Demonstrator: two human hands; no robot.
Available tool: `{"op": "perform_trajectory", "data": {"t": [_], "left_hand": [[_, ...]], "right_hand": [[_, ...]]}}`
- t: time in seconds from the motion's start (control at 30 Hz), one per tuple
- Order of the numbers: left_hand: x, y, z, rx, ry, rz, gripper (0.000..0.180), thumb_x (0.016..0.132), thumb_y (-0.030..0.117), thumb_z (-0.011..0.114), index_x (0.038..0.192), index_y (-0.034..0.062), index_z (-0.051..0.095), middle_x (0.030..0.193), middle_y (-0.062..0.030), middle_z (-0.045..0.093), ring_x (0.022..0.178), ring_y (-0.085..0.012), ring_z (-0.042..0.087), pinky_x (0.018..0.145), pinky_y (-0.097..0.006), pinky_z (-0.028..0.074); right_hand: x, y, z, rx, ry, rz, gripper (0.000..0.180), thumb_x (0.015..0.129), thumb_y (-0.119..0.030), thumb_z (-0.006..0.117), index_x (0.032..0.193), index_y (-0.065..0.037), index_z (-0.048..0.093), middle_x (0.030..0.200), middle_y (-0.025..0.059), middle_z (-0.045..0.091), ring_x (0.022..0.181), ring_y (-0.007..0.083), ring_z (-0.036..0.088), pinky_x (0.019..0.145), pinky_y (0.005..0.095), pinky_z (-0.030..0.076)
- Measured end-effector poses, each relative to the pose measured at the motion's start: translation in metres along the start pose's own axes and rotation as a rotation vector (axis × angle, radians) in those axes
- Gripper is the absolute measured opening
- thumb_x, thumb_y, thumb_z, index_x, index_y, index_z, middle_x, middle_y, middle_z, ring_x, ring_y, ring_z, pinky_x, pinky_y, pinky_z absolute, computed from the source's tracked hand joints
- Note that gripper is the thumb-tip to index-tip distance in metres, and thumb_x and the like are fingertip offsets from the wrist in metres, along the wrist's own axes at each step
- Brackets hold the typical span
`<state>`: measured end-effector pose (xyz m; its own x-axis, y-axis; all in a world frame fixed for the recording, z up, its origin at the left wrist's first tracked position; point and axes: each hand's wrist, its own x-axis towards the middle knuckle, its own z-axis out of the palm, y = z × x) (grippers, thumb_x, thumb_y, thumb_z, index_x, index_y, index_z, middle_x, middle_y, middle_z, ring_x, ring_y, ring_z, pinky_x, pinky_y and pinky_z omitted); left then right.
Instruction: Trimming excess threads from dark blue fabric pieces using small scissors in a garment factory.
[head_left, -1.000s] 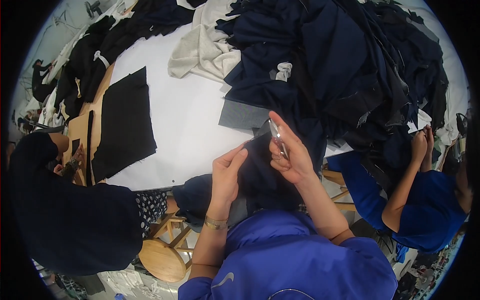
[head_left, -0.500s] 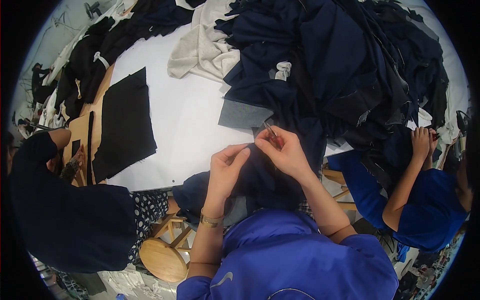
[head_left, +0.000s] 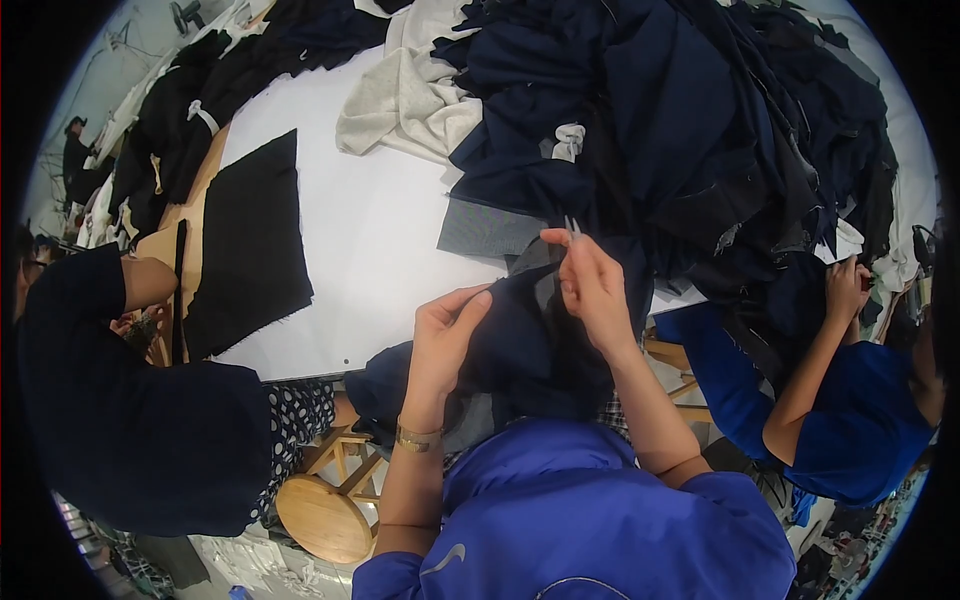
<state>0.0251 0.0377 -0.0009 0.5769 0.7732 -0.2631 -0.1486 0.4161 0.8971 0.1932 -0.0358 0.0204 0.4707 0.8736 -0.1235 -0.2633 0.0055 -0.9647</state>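
Observation:
My left hand (head_left: 446, 332) pinches the edge of a dark navy garment piece (head_left: 520, 345) that hangs over the white table's (head_left: 380, 250) front edge into my lap. My right hand (head_left: 592, 285) grips small metal snips (head_left: 572, 227) whose tips poke up above my fingers, right at the top of the same cloth. A gold bracelet (head_left: 416, 437) sits on my left wrist. Both hands are close together, about a hand's width apart.
A big heap of navy cloth pieces (head_left: 680, 130) covers the table's far right. A cream fabric (head_left: 405, 95) and a flat black panel (head_left: 248, 240) lie to the left. One person in dark clothes (head_left: 120, 400) sits at left, another in blue (head_left: 840, 410) at right. A wooden stool (head_left: 325, 500) stands below.
My right hand with the snips has dropped from an upright raised pose to the cloth's edge and moved closer to my left hand, which has shifted its pinch slightly rightward.

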Motion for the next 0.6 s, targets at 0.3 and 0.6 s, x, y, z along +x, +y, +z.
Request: {"op": "perform_trajectory", "data": {"t": [0.3,0.6], "left_hand": [[0.0,-0.001,-0.004,-0.131,-0.036,-0.026,0.021,0.089,0.008,0.057,0.104,-0.0054,0.063,0.094,-0.0082,0.066,0.084,-0.0107,0.06,0.077,-0.022,0.046],[0.0,0.0,-0.005,-0.124,-0.048,-0.013,0.021,0.089,0.008,0.056,0.104,-0.0051,0.063,0.095,-0.0079,0.066,0.086,-0.0104,0.059,0.079,-0.022,0.045]], "right_hand": [[-0.018,-0.001,0.012,-0.102,-0.373,0.162,0.037,0.099,-0.027,0.037,0.13,-0.009,0.046,0.061,-0.0016,0.046,0.048,0.0031,0.042,0.041,0.018,0.03],[-0.019,0.01,0.015,-0.211,-0.335,0.071,0.035,0.094,-0.012,0.047,0.129,-0.007,0.048,0.069,-0.0008,0.05,0.051,0.0039,0.044,0.048,0.0195,0.037]]}}
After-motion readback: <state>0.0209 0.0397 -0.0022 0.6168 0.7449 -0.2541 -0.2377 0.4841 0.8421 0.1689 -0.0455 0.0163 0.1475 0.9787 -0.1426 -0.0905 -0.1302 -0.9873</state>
